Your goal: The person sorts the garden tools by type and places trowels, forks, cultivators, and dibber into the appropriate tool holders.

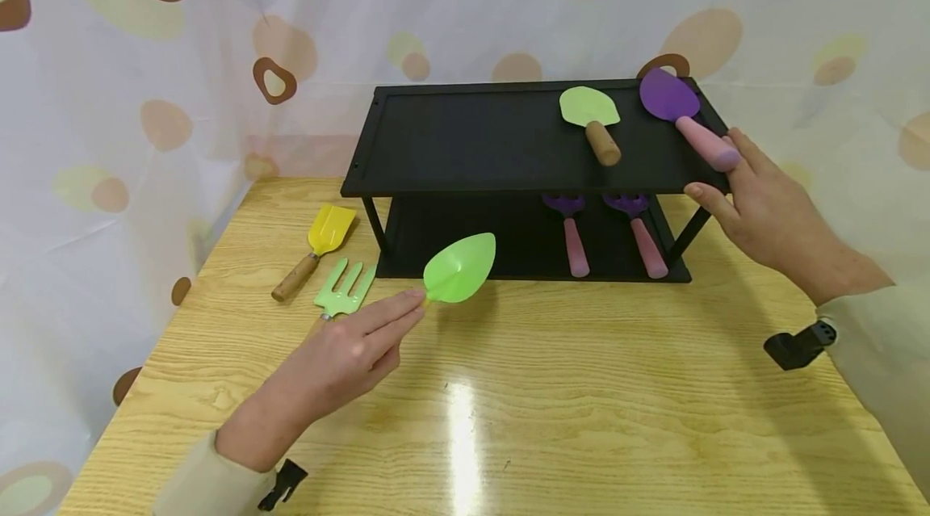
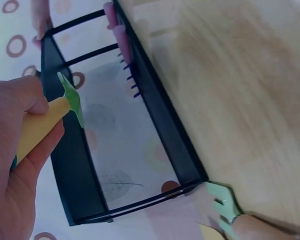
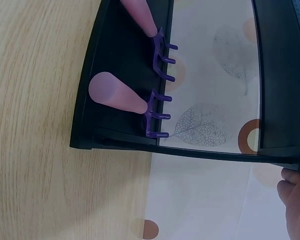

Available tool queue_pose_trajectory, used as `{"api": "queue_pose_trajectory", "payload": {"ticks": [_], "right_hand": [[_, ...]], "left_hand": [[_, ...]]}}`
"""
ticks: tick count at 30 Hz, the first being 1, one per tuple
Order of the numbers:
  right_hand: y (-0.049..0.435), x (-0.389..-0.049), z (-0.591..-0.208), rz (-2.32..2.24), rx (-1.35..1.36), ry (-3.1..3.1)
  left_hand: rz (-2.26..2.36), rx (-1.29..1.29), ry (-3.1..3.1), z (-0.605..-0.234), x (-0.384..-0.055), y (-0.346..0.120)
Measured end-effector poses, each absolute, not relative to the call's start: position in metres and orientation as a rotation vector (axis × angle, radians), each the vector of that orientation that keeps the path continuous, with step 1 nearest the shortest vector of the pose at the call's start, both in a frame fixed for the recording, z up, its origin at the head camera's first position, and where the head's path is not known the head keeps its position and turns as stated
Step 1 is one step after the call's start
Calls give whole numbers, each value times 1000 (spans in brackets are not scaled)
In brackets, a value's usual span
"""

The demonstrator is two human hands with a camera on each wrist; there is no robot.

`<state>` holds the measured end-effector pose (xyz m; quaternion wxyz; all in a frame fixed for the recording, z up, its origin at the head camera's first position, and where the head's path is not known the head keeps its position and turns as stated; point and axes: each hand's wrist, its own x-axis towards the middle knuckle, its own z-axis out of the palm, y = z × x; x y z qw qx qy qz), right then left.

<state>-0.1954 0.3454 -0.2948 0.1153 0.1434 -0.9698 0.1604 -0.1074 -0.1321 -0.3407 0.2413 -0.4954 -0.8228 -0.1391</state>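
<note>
My left hand (image 1: 341, 354) holds a hand trowel with a light-green leaf-shaped blade (image 1: 459, 267) in the air before the black two-tier shelf (image 1: 465, 140). Its yellow handle (image 2: 40, 127) shows between thumb and fingers in the left wrist view. At the shelf's right end, my right hand (image 1: 777, 213) grips the edge of the top tier, thumb at the front. Close to that hand lies a purple trowel (image 1: 668, 96) with a pink handle. Left of it on the top tier is a light-green trowel (image 1: 587, 106) with a wooden handle.
Two purple rakes with pink handles (image 1: 576, 248) (image 1: 649, 249) lie on the lower tier. Left of the shelf, a yellow shovel (image 1: 330, 229) and a green fork (image 1: 345, 290) lie on the wooden table (image 1: 581, 403). A patterned curtain (image 1: 465, 7) hangs behind.
</note>
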Motion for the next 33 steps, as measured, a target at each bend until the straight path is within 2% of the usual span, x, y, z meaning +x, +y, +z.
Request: {"api": "queue_pose_trajectory", "payload": {"ticks": [18,33], "right_hand": [[346,-194,-294,473,400,-2848],[346,-195,-295,477,408,-2844]], "left_hand": [[-326,-1389,-2028,-299,-121,-117],[-371,-1270,-2056,-281,-143,-104]]}}
